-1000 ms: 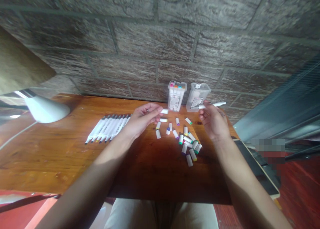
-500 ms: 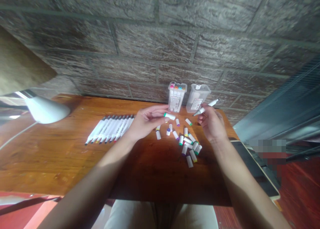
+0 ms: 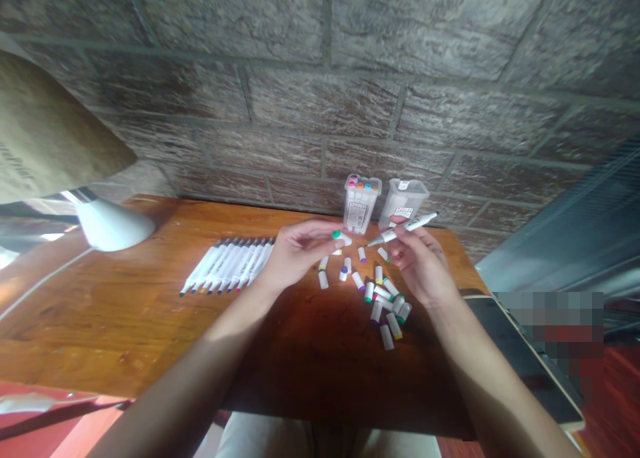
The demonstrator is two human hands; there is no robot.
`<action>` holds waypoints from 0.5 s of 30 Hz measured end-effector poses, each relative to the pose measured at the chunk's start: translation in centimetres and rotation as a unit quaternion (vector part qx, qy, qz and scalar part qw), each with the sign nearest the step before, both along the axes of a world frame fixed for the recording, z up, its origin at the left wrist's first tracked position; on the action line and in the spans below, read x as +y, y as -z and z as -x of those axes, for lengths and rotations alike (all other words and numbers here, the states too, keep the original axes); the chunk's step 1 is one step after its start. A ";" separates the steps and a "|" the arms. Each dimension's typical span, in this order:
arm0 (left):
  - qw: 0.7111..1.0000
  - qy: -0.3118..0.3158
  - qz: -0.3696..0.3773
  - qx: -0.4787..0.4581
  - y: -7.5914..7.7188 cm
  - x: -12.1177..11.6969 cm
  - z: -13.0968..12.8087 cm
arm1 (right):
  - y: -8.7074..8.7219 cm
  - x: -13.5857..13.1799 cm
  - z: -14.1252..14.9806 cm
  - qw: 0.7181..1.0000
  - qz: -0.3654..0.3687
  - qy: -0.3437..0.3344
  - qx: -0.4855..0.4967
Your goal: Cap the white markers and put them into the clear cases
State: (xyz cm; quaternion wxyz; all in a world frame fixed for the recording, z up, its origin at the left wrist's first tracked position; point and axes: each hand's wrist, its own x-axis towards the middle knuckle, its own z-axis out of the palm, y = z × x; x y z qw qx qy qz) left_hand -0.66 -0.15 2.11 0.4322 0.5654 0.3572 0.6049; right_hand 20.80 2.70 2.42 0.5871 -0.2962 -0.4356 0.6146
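Note:
Between the thumb and fingers of my left hand point(image 3: 301, 250) is a white marker cap point(image 3: 343, 239) with a green end. My right hand point(image 3: 419, 258) grips a white marker point(image 3: 410, 225), its uncovered tip pointing left toward the cap. Marker and cap are a short way apart. Beneath and between my hands, several loose white caps point(image 3: 383, 294) with coloured ends lie scattered on the wooden table point(image 3: 165, 331). Left of my left hand, a row of white markers point(image 3: 227, 265) lies side by side, partly hidden by that hand.
Against the brick wall stand a clear case point(image 3: 361, 208) holding markers and a second clear case point(image 3: 404, 198), partly behind my right hand. A lamp point(image 3: 110, 221) is at the left. A dark tablet-like slab point(image 3: 520, 351) lies at the table's right edge.
My right hand has brought the marker left, its tip nearer the cap. The cap in my left hand has turned, its green end now facing me more. The view has shifted slightly.

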 end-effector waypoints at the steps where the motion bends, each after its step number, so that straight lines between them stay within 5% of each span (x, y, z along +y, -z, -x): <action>1: 1.000 -0.001 -0.002 -0.004 0.0 0.0 -0.1 | 0.1 0.0 0.0 1.000 0.001 0.001 -0.003; 15: 0.998 0.016 0.021 -0.051 -0.1 0.1 0.0 | -0.1 -0.4 0.5 0.999 0.036 -0.013 0.016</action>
